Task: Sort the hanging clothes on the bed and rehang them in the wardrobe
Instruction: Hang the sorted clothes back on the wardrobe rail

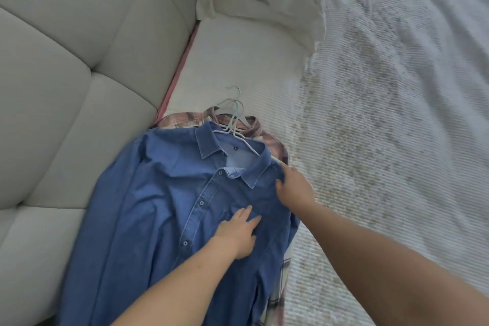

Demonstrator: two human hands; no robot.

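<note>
Denim shirt (169, 209) on bed (238, 61) beside padded headboard (66, 61), hem cut off below, plaid shirt (275, 145) mostly hidden beneath, hangers' hooks (232, 108) poking out, left hand (238, 233) flat on chest, right hand (293, 185) gripping shoulder, bare bedspread (397, 114) rightward.

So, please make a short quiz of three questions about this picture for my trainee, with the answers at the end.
1. True or false: the blue denim shirt lies on top of the plaid shirt.
2. Where does the left hand rest? A) flat on the chest of the denim shirt B) on the pillow C) on a hanger hook
3. Fill in: the hangers stick out at the ____ end of the shirts.

Key
1. True.
2. A; its fingers are straight. The right hand touches the shirt's shoulder beside the collar; whether it pinches the cloth cannot be told.
3. Collar.
</note>
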